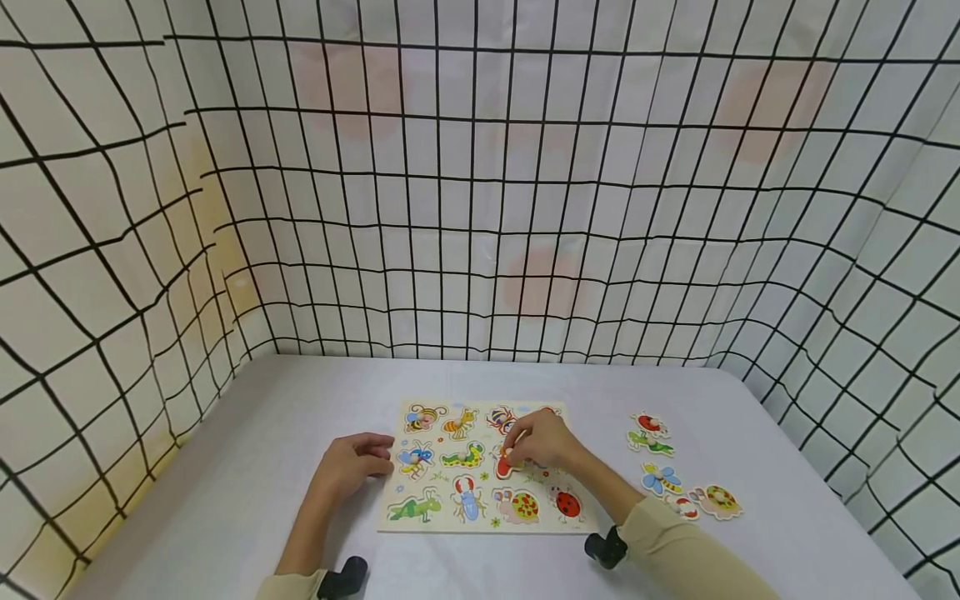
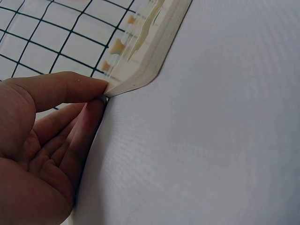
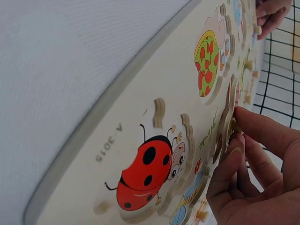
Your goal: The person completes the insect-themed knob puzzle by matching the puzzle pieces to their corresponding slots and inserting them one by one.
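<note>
A pale wooden puzzle board with insect pictures lies flat on the table. Over its middle row, my right hand pinches a red insect piece by its small knob between thumb and fingertips. The right wrist view shows this pinch close above the board, with the piece seen nearly edge-on. My left hand is at the board's left edge, its fingertips touching the corner of the board. Ladybug and snail pictures show in the nearer row of cut-outs.
Right of the board lie loose pieces: a ladybug-like one, a green insect, a blue-winged insect, a red-and-white one and a snail. Wooden knobs stand up from the board. White walls with black grid lines surround the table.
</note>
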Available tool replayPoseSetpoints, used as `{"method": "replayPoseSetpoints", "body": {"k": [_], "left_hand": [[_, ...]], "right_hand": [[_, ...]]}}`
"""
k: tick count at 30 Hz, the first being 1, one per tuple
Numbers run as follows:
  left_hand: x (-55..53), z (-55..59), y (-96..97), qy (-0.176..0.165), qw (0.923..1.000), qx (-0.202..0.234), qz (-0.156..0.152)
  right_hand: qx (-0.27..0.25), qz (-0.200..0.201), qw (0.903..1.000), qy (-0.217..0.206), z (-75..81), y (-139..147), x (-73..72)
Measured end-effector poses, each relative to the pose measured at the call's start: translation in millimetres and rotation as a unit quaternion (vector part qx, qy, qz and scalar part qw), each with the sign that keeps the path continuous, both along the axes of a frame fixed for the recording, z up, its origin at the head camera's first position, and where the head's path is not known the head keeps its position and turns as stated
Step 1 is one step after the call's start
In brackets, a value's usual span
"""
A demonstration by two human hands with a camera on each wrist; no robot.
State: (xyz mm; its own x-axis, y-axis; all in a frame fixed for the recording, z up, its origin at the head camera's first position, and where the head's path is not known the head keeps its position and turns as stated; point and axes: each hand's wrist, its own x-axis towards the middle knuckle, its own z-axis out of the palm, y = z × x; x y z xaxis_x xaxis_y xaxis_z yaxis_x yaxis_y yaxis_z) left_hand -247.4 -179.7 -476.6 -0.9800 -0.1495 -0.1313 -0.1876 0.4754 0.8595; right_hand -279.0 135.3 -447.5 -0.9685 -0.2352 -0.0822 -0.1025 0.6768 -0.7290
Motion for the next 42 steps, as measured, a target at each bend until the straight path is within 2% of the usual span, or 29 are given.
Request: {"method": "replayPoseSetpoints", "body": {"k": [17, 42], "left_hand": [[-0.6, -0.9, -0.4, 0.0, 1.0, -0.005, 0.0], [-0.6, -2.8, 0.1, -0.001, 1.0, -0.005, 0.002]], "right_hand": [[-0.003, -0.013, 0.9999, -0.003, -7.4, -4.0, -0.9], [-0.027, 0.004, 0.9995, -0.018, -9.2, 2.2, 0.9]]}}
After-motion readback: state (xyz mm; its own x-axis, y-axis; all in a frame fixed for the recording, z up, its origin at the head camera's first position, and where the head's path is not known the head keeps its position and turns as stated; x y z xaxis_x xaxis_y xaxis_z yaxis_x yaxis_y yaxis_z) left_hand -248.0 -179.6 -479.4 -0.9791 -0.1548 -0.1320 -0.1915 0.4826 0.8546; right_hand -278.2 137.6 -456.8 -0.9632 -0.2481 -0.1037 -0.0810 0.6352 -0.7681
